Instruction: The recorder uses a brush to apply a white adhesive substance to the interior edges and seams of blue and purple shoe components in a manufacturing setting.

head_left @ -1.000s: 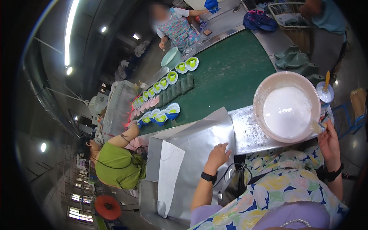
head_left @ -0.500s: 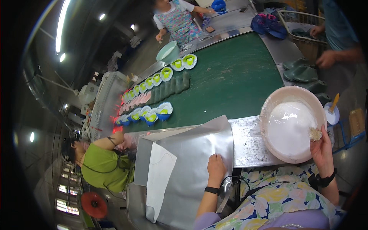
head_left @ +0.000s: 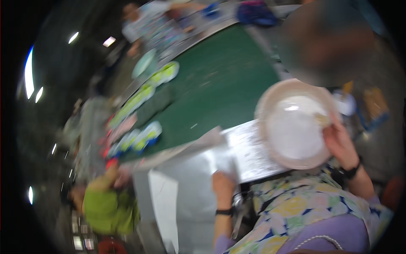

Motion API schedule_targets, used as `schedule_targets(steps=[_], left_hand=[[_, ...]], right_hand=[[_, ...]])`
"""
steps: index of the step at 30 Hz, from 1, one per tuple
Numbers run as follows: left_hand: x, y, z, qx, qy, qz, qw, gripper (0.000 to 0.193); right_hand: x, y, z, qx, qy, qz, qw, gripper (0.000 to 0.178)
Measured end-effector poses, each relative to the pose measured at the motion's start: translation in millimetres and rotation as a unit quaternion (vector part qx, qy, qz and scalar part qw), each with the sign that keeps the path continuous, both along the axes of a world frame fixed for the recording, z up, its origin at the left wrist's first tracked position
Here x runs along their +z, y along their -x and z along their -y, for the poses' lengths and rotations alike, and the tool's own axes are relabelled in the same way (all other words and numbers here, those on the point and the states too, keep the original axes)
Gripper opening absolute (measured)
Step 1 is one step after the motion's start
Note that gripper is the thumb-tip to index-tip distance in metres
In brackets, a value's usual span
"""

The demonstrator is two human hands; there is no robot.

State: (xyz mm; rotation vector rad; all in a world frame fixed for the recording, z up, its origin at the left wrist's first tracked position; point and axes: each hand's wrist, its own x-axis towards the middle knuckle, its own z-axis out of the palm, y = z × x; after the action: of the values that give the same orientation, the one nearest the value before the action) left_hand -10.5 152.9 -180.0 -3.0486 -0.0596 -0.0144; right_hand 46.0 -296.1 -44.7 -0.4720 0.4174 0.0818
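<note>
At the right, my right hand (head_left: 337, 142) is closed round a small pale tufted brush (head_left: 321, 120), held over the inner right side of a wide pink basin (head_left: 263, 127). White liquid (head_left: 292, 137) fills much of the basin; motion blur hides the brush's exact shape. My left hand (head_left: 223, 186) rests on the right part of a grey sheet-covered board (head_left: 194, 178), curled like a fist. Its fingers are blurred, and whatever may be inside them is hidden. A white paper sheet (head_left: 164, 203) lies on the board, left of that hand.
A green conveyor belt (head_left: 220, 76) carries rows of yellow-green and white shoe parts (head_left: 135, 101), with dark ones between. One person in green (head_left: 110, 209) is at left, another (head_left: 156, 25) across the belt. A blurred shape covers the upper right. A pale green bowl (head_left: 144, 63) stands far left.
The whole view has swung, so the belt, basin and people sit further left, and it is now blurred. My right hand and the brush have risen inward over the liquid. My left hand stays on the board.
</note>
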Motion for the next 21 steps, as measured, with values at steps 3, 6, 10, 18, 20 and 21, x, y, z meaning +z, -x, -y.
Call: schedule_targets(steps=[3,6,10,18,20,21], left_hand=[[9.9,3.3,2.6,-0.044,0.067,0.107,0.991,0.013],[30.6,6.8,10.6,-0.028,0.098,0.092,0.99,0.014],[32.6,-0.7,15.9,0.01,0.096,0.046,0.994,0.017],[33.2,2.1,13.7,-0.004,0.089,0.055,0.995,0.02],[36.7,2.9,16.6,-0.003,0.09,0.051,0.995,0.02],[38.3,2.5,17.8,-0.006,0.098,0.046,0.994,0.02]], right_hand=[[-19.5,-13.5,2.7,-0.008,-0.126,0.017,0.992,0.024],[9.2,-13.2,-8.6,0.0,-0.197,0.023,0.98,0.022],[18.3,-8.0,-6.5,-0.006,-0.253,0.01,0.967,0.023],[21.4,-9.4,-4.5,-0.032,-0.176,0.017,0.984,0.022],[21.2,-9.9,-3.5,-0.039,-0.137,0.013,0.99,0.022],[17.7,-7.2,0.3,-0.037,-0.106,0.027,0.993,0.019]])
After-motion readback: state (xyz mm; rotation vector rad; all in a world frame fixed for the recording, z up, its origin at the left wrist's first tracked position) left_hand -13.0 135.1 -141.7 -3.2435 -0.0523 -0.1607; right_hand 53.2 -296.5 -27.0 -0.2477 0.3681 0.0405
